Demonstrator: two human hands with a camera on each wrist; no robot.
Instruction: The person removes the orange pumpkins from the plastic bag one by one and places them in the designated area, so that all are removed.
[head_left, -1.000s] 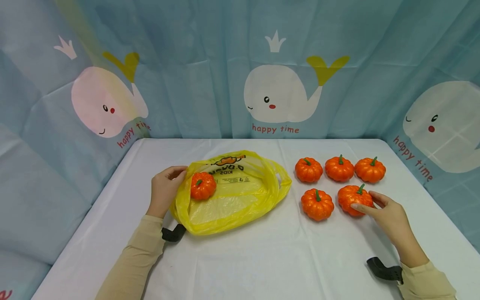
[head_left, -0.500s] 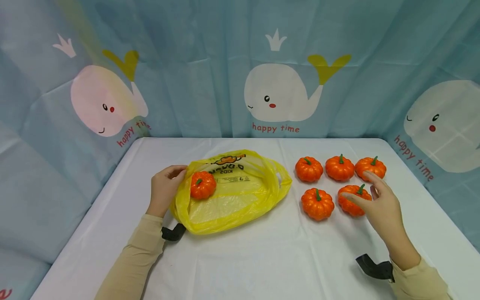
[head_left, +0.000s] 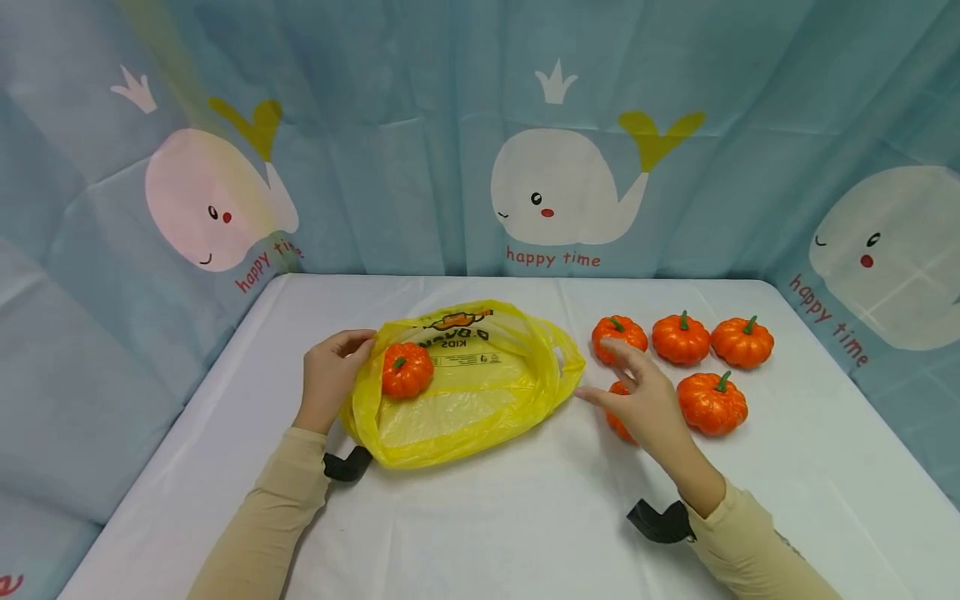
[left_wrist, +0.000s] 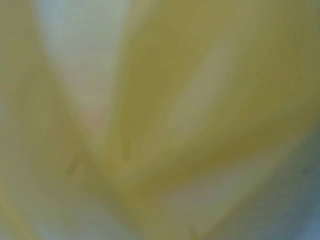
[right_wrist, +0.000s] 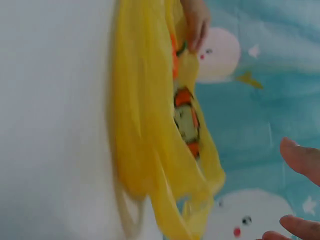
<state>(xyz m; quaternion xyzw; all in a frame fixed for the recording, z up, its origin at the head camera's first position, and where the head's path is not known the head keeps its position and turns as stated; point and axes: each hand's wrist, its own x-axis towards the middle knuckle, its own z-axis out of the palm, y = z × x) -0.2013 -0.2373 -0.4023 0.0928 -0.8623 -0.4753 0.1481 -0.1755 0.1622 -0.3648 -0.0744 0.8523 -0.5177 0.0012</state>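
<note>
My left hand pinches the left rim of a yellow plastic bag, which lies with its mouth spread toward me. Inside the bag, near that hand, sits one orange toy pumpkin with a green stem. My right hand hovers at the bag's right side, thumb and fingers apart, holding nothing. It partly covers a front pumpkin. Just behind its fingertips is another pumpkin. The left wrist view is filled with blurred yellow plastic. In the right wrist view the bag's side and handle loop show.
More orange pumpkins stand to the right: one at the back middle, one at the back right and one in front. A white cloth covers the table. Behind it hangs a blue whale-print curtain.
My right hand has let go of the front right pumpkin, lifted off it and moved left to the bag's right side. The left hand and the bag have stayed in place.
</note>
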